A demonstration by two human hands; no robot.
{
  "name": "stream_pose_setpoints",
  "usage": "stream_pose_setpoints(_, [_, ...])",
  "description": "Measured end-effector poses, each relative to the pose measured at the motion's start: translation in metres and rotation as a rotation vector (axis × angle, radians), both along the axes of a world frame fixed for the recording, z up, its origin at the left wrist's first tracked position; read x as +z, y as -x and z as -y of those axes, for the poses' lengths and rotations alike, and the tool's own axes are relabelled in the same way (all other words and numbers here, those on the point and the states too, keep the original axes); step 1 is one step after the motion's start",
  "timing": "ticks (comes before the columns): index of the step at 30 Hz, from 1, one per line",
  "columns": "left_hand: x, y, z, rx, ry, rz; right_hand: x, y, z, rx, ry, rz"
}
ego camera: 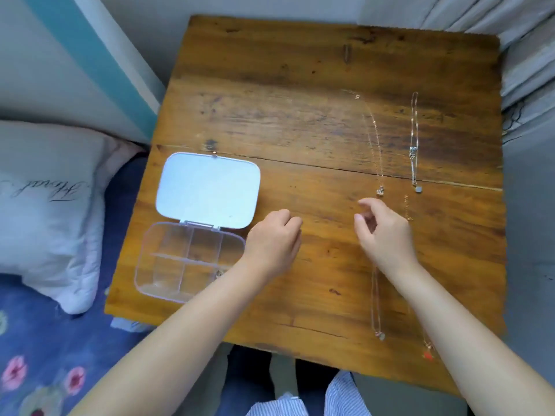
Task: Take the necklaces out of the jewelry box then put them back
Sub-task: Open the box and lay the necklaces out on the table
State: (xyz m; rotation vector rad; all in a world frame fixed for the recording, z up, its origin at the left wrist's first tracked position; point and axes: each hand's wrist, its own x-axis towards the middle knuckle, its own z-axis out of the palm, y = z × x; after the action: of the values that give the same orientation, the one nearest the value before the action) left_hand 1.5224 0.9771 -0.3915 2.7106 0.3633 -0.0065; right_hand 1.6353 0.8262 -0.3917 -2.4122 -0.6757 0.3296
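The clear jewelry box [168, 265] lies open at the table's left, its white lid [207, 190] folded back; a small item [218, 273] sits in its lower right compartment. Several necklaces lie stretched out on the right: a thin gold chain [374, 139], a silver one [414, 145], a pink-pendant one [379, 334] near the front, and one with a red pendant [429, 355]. My left hand [274, 235] rests just right of the box, fingers curled, nothing visible in it. My right hand [381, 232] hovers below the gold chain's pendant, thumb and forefinger apart.
The wooden table [300, 115] has bare room in its middle and back. A white pillow [51, 205] and a blue floral bedcover [45, 355] lie to the left. Grey fabric [528, 85] borders the right edge.
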Motion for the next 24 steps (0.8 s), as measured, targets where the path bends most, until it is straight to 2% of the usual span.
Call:
stream_pose_setpoints(7, [0.011,0.157,-0.09,0.153,-0.098,-0.014,0.017,0.14,-0.086,0.33,-0.074,-0.062])
stream_pose_setpoints(9, [0.01,0.183,-0.11,0.209,-0.106,-0.048,0.013,0.165,-0.104,0.417,0.032,-0.078])
stream_pose_setpoints(11, [0.005,0.2,-0.123,0.258,-0.085,-0.116,0.005,0.179,-0.119,0.45,0.224,-0.079])
stream_pose_setpoints(14, [-0.011,0.211,-0.135,0.362,-0.008,-0.148,-0.006,0.19,-0.136,0.451,0.533,-0.064])
stream_pose_setpoints(16, [-0.022,0.211,-0.138,0.394,0.08,-0.16,-0.013,0.19,-0.144,0.431,0.666,-0.07])
stream_pose_setpoints(20, [-0.032,0.207,-0.139,0.502,0.306,-0.06,-0.022,0.185,-0.15,0.482,0.741,-0.122])
stream_pose_setpoints(24, [-0.036,0.208,-0.138,0.53,0.36,-0.038,-0.024,0.183,-0.151,0.549,0.718,-0.134])
